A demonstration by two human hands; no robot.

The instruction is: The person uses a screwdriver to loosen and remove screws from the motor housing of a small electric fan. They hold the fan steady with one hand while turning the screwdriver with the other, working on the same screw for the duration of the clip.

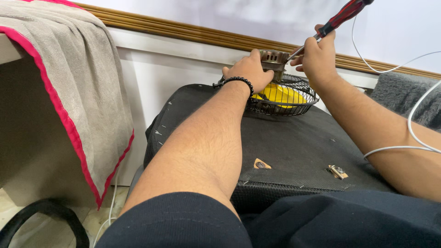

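Your left hand (pixel 250 69) wraps its grip around the metal motor housing (pixel 274 59) of the small fan, fingers curled over its top and pressing it steady. Your right hand (pixel 318 56) is clenched on the red-and-black screwdriver (pixel 337 19), whose shaft slants down to the housing's right side, tip touching it. That housing stands above the black wire fan guard (pixel 294 98), with the yellow blades (pixel 281 94) showing inside. The guard sits at the far edge of the black padded surface (pixel 294 142), right up against the white wall panel (pixel 174 69), so you have hardly any room behind it. Open black surface lies between the guard and your lap, carrying only two small metal fittings (pixel 337 171) near its front edge. A white cable (pixel 413 133) loops over your right forearm. A grey towel with red trim (pixel 69 82) hangs well to your left.
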